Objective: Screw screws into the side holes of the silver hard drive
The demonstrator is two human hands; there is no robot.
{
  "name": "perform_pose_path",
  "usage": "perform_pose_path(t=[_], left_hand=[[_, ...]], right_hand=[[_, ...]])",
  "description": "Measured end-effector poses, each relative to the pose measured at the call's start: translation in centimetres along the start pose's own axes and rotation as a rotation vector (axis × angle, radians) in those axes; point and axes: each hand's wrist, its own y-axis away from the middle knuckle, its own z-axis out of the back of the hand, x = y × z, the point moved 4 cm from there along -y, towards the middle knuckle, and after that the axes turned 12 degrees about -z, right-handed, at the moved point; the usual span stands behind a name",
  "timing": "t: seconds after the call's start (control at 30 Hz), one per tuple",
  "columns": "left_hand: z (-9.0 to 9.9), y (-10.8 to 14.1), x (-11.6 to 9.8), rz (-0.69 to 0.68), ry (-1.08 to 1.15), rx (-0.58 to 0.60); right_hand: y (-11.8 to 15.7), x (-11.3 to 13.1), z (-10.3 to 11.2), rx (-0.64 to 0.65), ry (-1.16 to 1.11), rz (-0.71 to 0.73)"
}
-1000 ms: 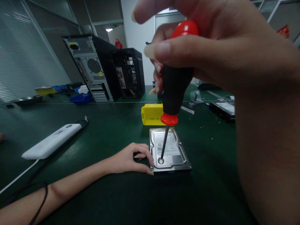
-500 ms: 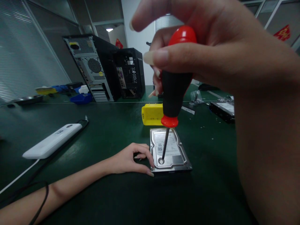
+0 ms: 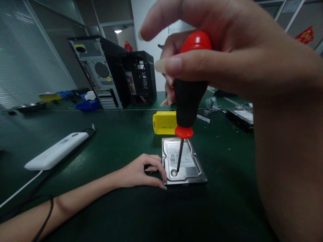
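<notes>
On my feed, the R hand [image 3: 227, 60] grips the screwdriver [image 3: 189, 104] by its fat handle, shaft near-vert., prob. for control over the tip, which sits just R of the round recess on the hard drive [image 3: 188, 161]; can't tell if it's touching. L hand [image 3: 141, 169] has thumb + fingers closed on the drive's near-L corner, presumably so it won't slide. Drive lies flat, label up, on the green table [image 3: 126, 208], just this side of the yellow bin [image 3: 164, 122].

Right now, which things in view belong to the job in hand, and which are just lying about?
In use:
- screwdriver, in the right hand
- hard drive, left hand at its corner

Apparently lying about:
- yellow bin
- blue tray
- computer cases
- white device with cable
</notes>
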Motion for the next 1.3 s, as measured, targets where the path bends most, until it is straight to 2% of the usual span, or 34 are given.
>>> perform_pose_path(t=[0.33, 0.53, 0.67, 0.77, 1.3], left_hand=[[0.1, -0.1, -0.1, -0.006, -0.006, 0.019], [0.1, -0.2, -0.3, -0.014, 0.005, 0.012], [0.0, 0.0, -0.3, -0.013, 0.0, 0.015], [0.1, 0.1, -0.2, -0.012, -0.008, 0.012], [0.1, 0.0, 0.0, -0.012, -0.029, 0.01]], right_hand=[[0.1, 0.0, -0.3, 0.006, 0.022, -0.042], [0.4, -0.9, -0.5, 0.127, 0.047, -0.089], [0.6, -2.2, -0.5, 0.24, 0.004, -0.22], [0.8, -3.0, -0.4, 0.286, -0.038, -0.266], [1.8, -3.5, 0.7, 0.276, 0.026, -0.23]])
